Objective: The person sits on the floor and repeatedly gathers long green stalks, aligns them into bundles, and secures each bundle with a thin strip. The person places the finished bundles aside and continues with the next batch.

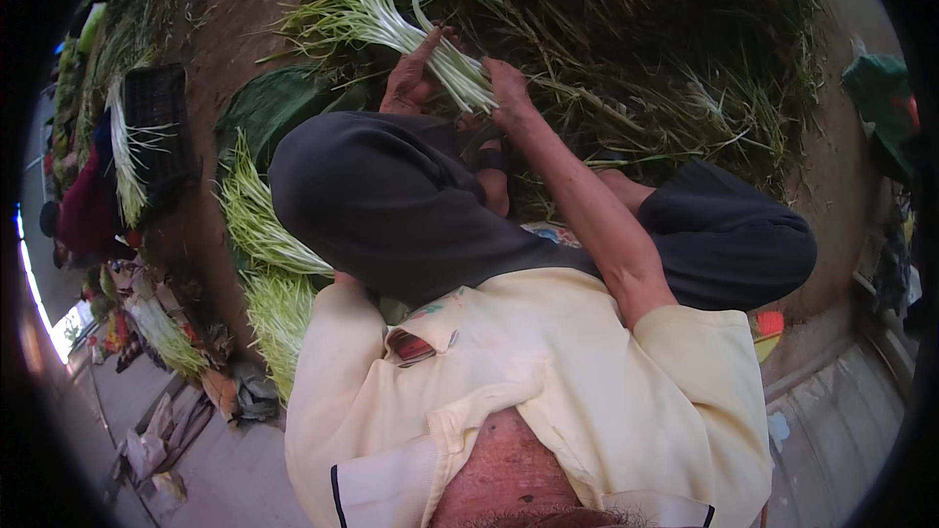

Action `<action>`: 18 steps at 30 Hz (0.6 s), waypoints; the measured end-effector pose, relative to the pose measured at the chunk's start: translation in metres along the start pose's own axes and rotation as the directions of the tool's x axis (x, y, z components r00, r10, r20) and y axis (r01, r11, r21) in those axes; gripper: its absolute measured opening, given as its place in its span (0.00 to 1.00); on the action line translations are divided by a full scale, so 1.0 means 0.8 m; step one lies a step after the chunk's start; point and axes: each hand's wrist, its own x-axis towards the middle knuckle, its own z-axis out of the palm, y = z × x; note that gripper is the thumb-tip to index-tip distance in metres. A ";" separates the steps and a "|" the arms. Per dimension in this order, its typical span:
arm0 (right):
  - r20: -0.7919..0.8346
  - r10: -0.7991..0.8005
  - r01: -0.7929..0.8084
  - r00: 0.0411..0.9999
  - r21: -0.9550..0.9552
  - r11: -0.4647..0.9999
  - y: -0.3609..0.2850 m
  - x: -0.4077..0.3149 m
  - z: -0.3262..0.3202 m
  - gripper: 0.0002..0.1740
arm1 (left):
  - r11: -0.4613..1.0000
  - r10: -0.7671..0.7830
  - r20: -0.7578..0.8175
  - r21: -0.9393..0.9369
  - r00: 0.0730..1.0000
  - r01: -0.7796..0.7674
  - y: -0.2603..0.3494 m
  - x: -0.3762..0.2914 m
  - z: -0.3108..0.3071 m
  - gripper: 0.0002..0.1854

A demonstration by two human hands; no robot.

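A bunch of long white-stemmed greens is held out beyond the knees, its leafy tops fanning to the upper left. Around its stalks, from the left, is my left hand, thumb across them. My right hand grips the bunch near its pale lower ends; its far fingers are partly hidden. One stalk curls up in a loop above the bunch. More greens lie left of my bent knee, partly on a green sheet, with another leafy pile below them.
A heap of loose grassy stalks spreads in front and to the right. At the left, greens lie across the edge of a black plastic crate, near a person in dark red. More greens lie at lower left. A green sack is far right.
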 end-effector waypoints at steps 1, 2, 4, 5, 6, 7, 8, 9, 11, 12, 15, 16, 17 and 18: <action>0.016 0.014 -0.014 1.000 -0.022 1.000 -0.001 0.003 0.001 0.13 | 0.999 0.007 -0.081 0.039 0.997 -0.004 0.003 -0.003 -0.001 0.13; 0.028 0.008 -0.007 1.000 -0.044 0.999 -0.002 0.006 0.002 0.13 | 1.000 0.017 -0.034 0.016 0.999 -0.016 0.004 -0.005 -0.001 0.12; 0.133 -0.045 0.051 0.990 -0.041 0.998 -0.001 0.011 0.007 0.12 | 0.998 0.052 0.022 -0.025 0.998 -0.052 0.008 -0.007 0.001 0.12; 0.120 -0.084 0.093 0.989 -0.075 0.993 -0.002 0.013 0.009 0.12 | 0.998 0.060 0.006 0.006 0.998 -0.060 0.012 -0.006 0.003 0.12; 0.131 -0.121 0.136 0.984 -0.113 0.984 -0.002 0.014 0.012 0.11 | 0.998 0.054 0.006 0.025 0.999 -0.054 0.016 -0.006 0.006 0.12; 0.101 -0.130 0.146 0.986 -0.170 0.974 -0.004 0.013 0.014 0.10 | 0.998 0.045 -0.063 0.054 0.997 -0.042 0.019 -0.005 0.011 0.12; 0.116 -0.129 0.142 0.985 -0.110 0.984 -0.007 0.009 0.019 0.11 | 0.998 -0.021 -0.023 -0.060 1.000 0.020 0.024 -0.007 0.018 0.10; 0.192 -0.168 0.177 0.967 -0.032 0.984 -0.012 0.004 0.021 0.12 | 0.998 0.064 0.031 0.022 0.998 -0.064 0.029 -0.009 0.027 0.10; 0.243 -0.144 0.133 0.959 0.060 0.989 -0.021 -0.014 0.028 0.13 | 0.955 0.226 -0.089 0.215 0.970 -0.203 0.040 -0.018 0.046 0.09; 0.271 -0.202 0.194 0.941 0.056 0.979 -0.025 -0.024 0.031 0.15 | 0.933 0.318 -0.017 0.180 0.948 -0.310 0.042 -0.022 0.055 0.08; 0.302 -0.465 0.498 0.832 -0.038 0.866 -0.028 -0.046 0.042 0.17 | 0.825 0.427 0.255 0.282 0.868 -0.489 0.052 -0.039 0.065 0.08; 0.250 -0.412 0.447 0.877 -0.107 0.888 -0.026 -0.047 0.046 0.18 | 0.757 0.441 0.195 0.444 0.876 -0.480 0.050 -0.041 0.063 0.09; 0.236 -0.406 0.443 0.883 -0.131 0.887 -0.022 -0.047 0.048 0.18 | 0.662 0.468 0.214 0.557 0.857 -0.501 0.047 -0.045 0.056 0.10; 0.257 -0.434 0.475 0.864 -0.126 0.871 -0.019 -0.041 0.050 0.19 | 0.636 0.481 0.195 0.593 0.855 -0.494 0.043 -0.042 0.050 0.11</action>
